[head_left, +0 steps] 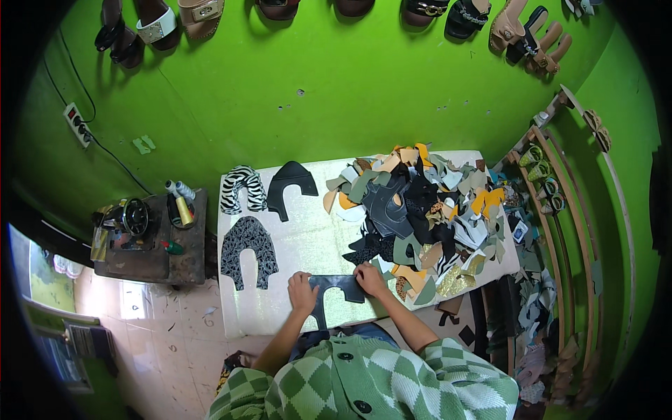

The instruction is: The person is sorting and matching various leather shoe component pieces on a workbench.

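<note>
Left hand (302,292) and right hand (369,278) closed on far corners of a black cut piece (333,281), near edge of the surface (301,241). Light, even tension should keep it flat. Patterned cutouts (249,235) lie along the left edge; scrap pile (427,217) spreads toward the right edge.

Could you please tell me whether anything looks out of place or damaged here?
The scrap pile on the right of the table is jumbled, unlike the separate cut pieces at left, and loose scraps lie on the floor nearby. The green wall also has chipped spots.
</note>
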The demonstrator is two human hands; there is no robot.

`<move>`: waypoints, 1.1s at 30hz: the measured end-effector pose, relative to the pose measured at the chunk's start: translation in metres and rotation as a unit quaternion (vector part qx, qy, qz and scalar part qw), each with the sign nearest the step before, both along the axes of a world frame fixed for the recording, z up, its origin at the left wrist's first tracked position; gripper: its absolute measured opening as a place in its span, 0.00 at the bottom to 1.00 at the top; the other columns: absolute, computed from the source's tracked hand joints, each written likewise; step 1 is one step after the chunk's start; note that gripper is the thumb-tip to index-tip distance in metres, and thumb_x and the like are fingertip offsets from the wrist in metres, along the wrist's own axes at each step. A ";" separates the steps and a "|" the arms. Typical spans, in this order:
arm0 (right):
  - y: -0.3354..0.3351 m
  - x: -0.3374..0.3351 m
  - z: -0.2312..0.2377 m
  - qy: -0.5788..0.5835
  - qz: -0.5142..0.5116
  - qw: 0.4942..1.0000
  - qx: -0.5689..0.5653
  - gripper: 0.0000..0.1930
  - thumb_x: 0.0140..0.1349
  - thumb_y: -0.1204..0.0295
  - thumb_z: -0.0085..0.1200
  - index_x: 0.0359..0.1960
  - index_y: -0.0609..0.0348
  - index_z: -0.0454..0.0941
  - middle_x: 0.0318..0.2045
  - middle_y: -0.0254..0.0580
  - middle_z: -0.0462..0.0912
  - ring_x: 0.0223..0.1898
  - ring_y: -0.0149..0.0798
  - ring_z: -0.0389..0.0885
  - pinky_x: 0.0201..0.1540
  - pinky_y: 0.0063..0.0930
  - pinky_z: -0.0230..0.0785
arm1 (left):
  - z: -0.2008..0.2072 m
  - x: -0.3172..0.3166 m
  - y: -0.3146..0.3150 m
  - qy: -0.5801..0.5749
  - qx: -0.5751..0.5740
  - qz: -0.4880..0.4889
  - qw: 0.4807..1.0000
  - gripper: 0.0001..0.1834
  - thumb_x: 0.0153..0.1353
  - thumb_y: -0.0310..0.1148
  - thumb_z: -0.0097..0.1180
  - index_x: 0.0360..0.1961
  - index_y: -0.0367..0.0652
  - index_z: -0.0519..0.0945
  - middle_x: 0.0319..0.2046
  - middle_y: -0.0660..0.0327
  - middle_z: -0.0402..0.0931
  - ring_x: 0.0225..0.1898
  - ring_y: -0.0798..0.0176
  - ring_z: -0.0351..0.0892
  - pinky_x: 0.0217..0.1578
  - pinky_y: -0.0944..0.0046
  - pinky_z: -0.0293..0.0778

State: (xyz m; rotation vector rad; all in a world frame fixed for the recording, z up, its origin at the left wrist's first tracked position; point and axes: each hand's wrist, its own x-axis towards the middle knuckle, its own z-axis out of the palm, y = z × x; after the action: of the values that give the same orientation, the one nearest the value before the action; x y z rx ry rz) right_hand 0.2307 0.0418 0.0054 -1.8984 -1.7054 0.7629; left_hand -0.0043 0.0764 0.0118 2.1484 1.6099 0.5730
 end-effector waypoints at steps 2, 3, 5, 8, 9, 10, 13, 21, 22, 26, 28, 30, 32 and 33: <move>0.007 -0.004 0.015 -0.032 -0.047 0.997 0.051 0.07 0.53 0.77 0.49 0.34 0.58 0.75 0.35 0.47 0.73 0.34 0.53 0.75 0.39 0.41 0.68 | -0.001 0.000 -0.004 0.014 -0.010 0.003 1.000 0.26 0.41 0.31 0.67 0.44 0.42 0.73 0.44 0.55 0.66 0.48 0.51 0.64 0.48 0.55 0.63; 0.014 -0.002 0.020 -0.026 -0.059 0.994 0.084 0.08 0.52 0.77 0.50 0.36 0.57 0.74 0.35 0.46 0.72 0.36 0.52 0.74 0.39 0.40 0.69 | -0.002 0.001 -0.006 0.015 -0.020 -0.001 1.000 0.28 0.42 0.31 0.67 0.47 0.43 0.72 0.45 0.56 0.66 0.50 0.51 0.63 0.49 0.55 0.62; 0.035 0.004 0.024 -0.129 -0.053 0.981 0.132 0.16 0.48 0.78 0.53 0.41 0.54 0.75 0.41 0.40 0.71 0.45 0.45 0.69 0.44 0.38 0.66 | -0.003 0.000 -0.009 0.025 -0.040 -0.008 0.999 0.31 0.42 0.32 0.67 0.51 0.44 0.70 0.46 0.56 0.66 0.50 0.52 0.63 0.50 0.55 0.63; 0.061 0.011 0.028 -0.238 -0.152 0.943 0.175 0.22 0.44 0.78 0.57 0.45 0.57 0.71 0.44 0.43 0.69 0.48 0.48 0.67 0.49 0.42 0.61 | 0.000 0.000 -0.011 0.035 -0.070 -0.016 0.997 0.31 0.43 0.32 0.67 0.51 0.43 0.70 0.46 0.55 0.67 0.49 0.51 0.66 0.48 0.56 0.65; 0.066 0.011 0.031 -0.232 -0.175 0.948 0.133 0.22 0.45 0.77 0.57 0.46 0.57 0.71 0.45 0.44 0.69 0.49 0.49 0.66 0.50 0.42 0.60 | -0.004 -0.004 -0.012 0.038 -0.069 -0.012 0.997 0.31 0.43 0.32 0.67 0.51 0.43 0.70 0.46 0.55 0.67 0.49 0.51 0.66 0.48 0.56 0.65; 0.071 0.011 0.036 -0.225 -0.198 0.950 0.091 0.23 0.45 0.77 0.58 0.47 0.57 0.70 0.47 0.45 0.69 0.51 0.49 0.66 0.51 0.42 0.59 | -0.008 -0.007 -0.013 0.022 -0.067 -0.010 0.997 0.30 0.43 0.32 0.66 0.50 0.43 0.70 0.44 0.55 0.69 0.47 0.52 0.69 0.46 0.57 0.67; 0.077 0.032 0.008 -0.210 -0.164 0.963 -0.035 0.18 0.47 0.73 0.58 0.43 0.58 0.74 0.45 0.46 0.74 0.50 0.48 0.70 0.50 0.43 0.63 | -0.013 -0.009 -0.010 -0.037 -0.117 -0.008 0.992 0.24 0.45 0.31 0.65 0.45 0.44 0.72 0.40 0.55 0.72 0.43 0.53 0.73 0.42 0.58 0.70; 0.076 0.033 0.034 -0.159 -0.041 0.980 -0.114 0.12 0.47 0.68 0.56 0.36 0.48 0.81 0.43 0.46 0.76 0.49 0.47 0.72 0.50 0.45 0.63 | -0.015 -0.010 -0.001 -0.098 -0.109 0.049 0.988 0.12 0.49 0.29 0.62 0.36 0.44 0.75 0.31 0.57 0.74 0.28 0.56 0.77 0.31 0.58 0.72; 0.081 0.033 0.040 -0.169 -0.062 0.980 -0.079 0.13 0.48 0.68 0.56 0.38 0.48 0.80 0.47 0.48 0.74 0.53 0.48 0.69 0.51 0.45 0.61 | -0.014 -0.010 0.002 -0.100 -0.109 0.047 0.988 0.12 0.49 0.29 0.62 0.36 0.44 0.75 0.31 0.57 0.74 0.28 0.56 0.77 0.31 0.58 0.72; 0.101 0.045 0.035 -0.203 -0.194 0.957 0.071 0.18 0.48 0.66 0.58 0.44 0.45 0.77 0.52 0.51 0.67 0.57 0.51 0.61 0.53 0.46 0.58 | -0.005 -0.005 0.012 -0.124 -0.065 0.074 0.987 0.11 0.49 0.27 0.61 0.35 0.41 0.75 0.30 0.57 0.74 0.27 0.59 0.76 0.30 0.61 0.72; 0.107 0.054 0.029 -0.282 -0.204 0.936 0.044 0.24 0.48 0.65 0.60 0.50 0.46 0.72 0.52 0.53 0.65 0.56 0.51 0.59 0.53 0.45 0.57 | -0.006 -0.007 0.016 -0.140 -0.071 0.077 0.985 0.11 0.49 0.27 0.61 0.35 0.40 0.75 0.30 0.57 0.74 0.26 0.59 0.76 0.30 0.62 0.72; 0.105 0.064 0.026 -0.332 -0.181 0.925 0.033 0.29 0.47 0.65 0.62 0.54 0.47 0.68 0.51 0.49 0.66 0.55 0.50 0.61 0.53 0.45 0.58 | -0.010 -0.008 0.016 -0.138 -0.068 0.075 0.985 0.11 0.49 0.27 0.61 0.35 0.40 0.75 0.30 0.56 0.75 0.27 0.59 0.76 0.30 0.62 0.72; 0.112 0.075 0.027 -0.274 -0.170 0.945 -0.050 0.32 0.46 0.64 0.63 0.55 0.50 0.66 0.55 0.47 0.64 0.58 0.48 0.61 0.55 0.44 0.58 | -0.017 -0.010 0.019 -0.136 -0.066 0.072 0.986 0.11 0.49 0.27 0.61 0.35 0.40 0.75 0.30 0.56 0.75 0.27 0.60 0.76 0.30 0.62 0.72; 0.109 0.075 0.035 -0.284 -0.179 0.942 -0.028 0.34 0.45 0.66 0.63 0.57 0.53 0.64 0.52 0.45 0.69 0.54 0.47 0.67 0.53 0.41 0.62 | -0.020 -0.012 0.018 -0.134 -0.066 0.074 0.986 0.11 0.49 0.27 0.61 0.35 0.39 0.75 0.30 0.56 0.75 0.27 0.59 0.76 0.30 0.62 0.72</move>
State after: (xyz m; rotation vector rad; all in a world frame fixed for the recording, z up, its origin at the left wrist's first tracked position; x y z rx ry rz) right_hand 0.3061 0.1506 0.0400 -2.5438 -1.5623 0.1205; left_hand -0.0158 0.0944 -0.0081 1.7823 1.6162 0.7436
